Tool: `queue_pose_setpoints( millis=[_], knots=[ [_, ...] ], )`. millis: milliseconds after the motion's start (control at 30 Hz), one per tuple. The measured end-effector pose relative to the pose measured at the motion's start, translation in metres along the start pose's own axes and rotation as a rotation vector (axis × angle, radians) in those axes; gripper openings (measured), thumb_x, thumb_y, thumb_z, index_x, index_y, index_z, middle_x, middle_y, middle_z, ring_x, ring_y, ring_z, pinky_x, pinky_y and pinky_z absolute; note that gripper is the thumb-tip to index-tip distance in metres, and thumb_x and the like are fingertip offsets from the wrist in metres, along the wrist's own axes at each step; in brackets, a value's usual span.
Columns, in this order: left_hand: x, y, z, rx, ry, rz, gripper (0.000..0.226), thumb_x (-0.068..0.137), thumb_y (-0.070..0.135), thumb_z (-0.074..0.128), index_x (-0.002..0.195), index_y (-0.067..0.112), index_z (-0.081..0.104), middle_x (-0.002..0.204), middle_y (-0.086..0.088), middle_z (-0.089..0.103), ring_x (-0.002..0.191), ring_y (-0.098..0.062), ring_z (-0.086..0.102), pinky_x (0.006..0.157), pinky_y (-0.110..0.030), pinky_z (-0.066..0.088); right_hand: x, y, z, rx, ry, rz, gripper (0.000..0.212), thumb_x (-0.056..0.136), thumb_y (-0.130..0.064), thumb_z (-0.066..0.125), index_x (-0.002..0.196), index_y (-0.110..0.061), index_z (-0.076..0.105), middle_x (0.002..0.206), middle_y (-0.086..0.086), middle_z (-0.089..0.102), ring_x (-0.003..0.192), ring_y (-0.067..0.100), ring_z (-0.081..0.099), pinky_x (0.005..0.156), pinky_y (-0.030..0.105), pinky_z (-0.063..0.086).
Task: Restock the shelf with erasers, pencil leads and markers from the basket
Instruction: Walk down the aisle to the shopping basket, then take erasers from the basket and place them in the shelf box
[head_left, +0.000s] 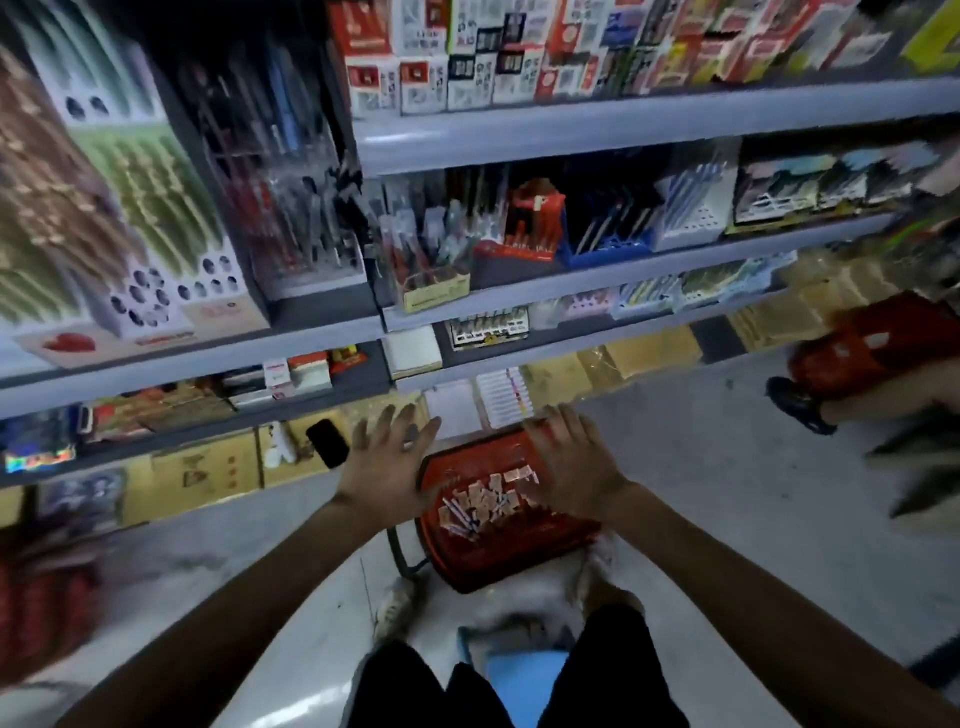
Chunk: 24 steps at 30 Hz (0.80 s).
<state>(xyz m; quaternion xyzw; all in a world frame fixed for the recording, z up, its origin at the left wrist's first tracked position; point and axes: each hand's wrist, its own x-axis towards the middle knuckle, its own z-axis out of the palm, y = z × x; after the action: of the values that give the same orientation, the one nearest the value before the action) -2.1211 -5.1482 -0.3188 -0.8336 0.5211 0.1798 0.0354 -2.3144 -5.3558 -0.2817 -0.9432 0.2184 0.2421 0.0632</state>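
We are facing the shelf (623, 130), a long grey rack whose tiers are carrying pens, pencils and boxed stationery, much of it smeared by blur. Below it, the red basket (496, 569) is sitting on the pale floor just in front of our knees, near the lowest tier.

We are holding both hands over it. Our left hand (387, 467) is hovering above the basket's left rim and our right hand (569, 467) above its right side. The left fingers (392, 426) and the right fingers (556, 428) are spread wide and straight, and neither hand is gripping anything.

Between our wrists, small pinkish packets (485, 501) and a few thin sticks (460, 514) are lying in a loose heap in the basket. Blur is keeping us from telling which are erasers, leads or markers.

We are judging this to be the picking step, since we are reaching for stock with nothing lifted yet. The next move is calling for one hand to go down into the heap and close its fingertips on a single kind of item. The pieces look small and jumbled, so a light pinch should serve better than a scoop. After that we are needing the matching slot on the shelf, which we are not able to pick out from here.
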Motion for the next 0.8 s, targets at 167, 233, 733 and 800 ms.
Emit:
queue_pose_setpoints(
  millis=[167, 233, 733, 800],
  knots=[
    [0.068, 0.053, 0.086, -0.061, -0.082, -0.262, 0.093, 0.090, 0.077, 0.036, 0.164, 0.027, 0.009, 0.170, -0.019, 0.013, 0.156, -0.043, 0.011, 0.124, -0.063, 0.011, 0.075, 0.060, 0.082, 0.010, -0.075, -0.158, 0.106, 0.084, -0.089, 0.021, 0.154, -0.012, 0.039, 0.158, 0.026, 0.035, 0.144, 0.049, 0.035, 0.116, 0.063, 0.028],
    [0.106, 0.073, 0.127, -0.074, -0.170, -0.307, 0.090, 0.093, 0.070, 0.044, 0.164, 0.025, 0.011, 0.169, -0.018, 0.014, 0.155, -0.041, 0.012, 0.124, -0.060, 0.014, 0.106, 0.083, 0.125, 0.030, -0.158, -0.178, 0.101, 0.084, -0.084, 0.029, 0.149, -0.010, 0.048, 0.154, 0.028, 0.042, 0.139, 0.050, 0.042, 0.111, 0.064, 0.038],
    [0.219, 0.086, 0.430, -0.040, 0.067, -0.024, 0.075, 0.086, 0.061, 0.052, 0.150, 0.026, 0.040, 0.148, -0.016, 0.045, 0.135, -0.038, 0.046, 0.107, -0.057, 0.044, 0.249, 0.155, 0.446, -0.020, 0.013, -0.289, 0.094, 0.084, -0.077, 0.047, 0.156, -0.017, 0.038, 0.160, 0.023, 0.033, 0.151, 0.041, 0.025, 0.122, 0.056, 0.021],
    [0.225, 0.081, 0.449, -0.006, 0.095, -0.018, 0.077, 0.088, 0.065, 0.050, 0.154, 0.028, 0.035, 0.151, -0.016, 0.044, 0.136, -0.038, 0.046, 0.108, -0.057, 0.043, 0.259, 0.161, 0.469, -0.030, 0.038, -0.311, 0.095, 0.085, -0.078, 0.047, 0.158, -0.018, 0.034, 0.161, 0.022, 0.030, 0.153, 0.039, 0.020, 0.124, 0.054, 0.015]
  ],
)
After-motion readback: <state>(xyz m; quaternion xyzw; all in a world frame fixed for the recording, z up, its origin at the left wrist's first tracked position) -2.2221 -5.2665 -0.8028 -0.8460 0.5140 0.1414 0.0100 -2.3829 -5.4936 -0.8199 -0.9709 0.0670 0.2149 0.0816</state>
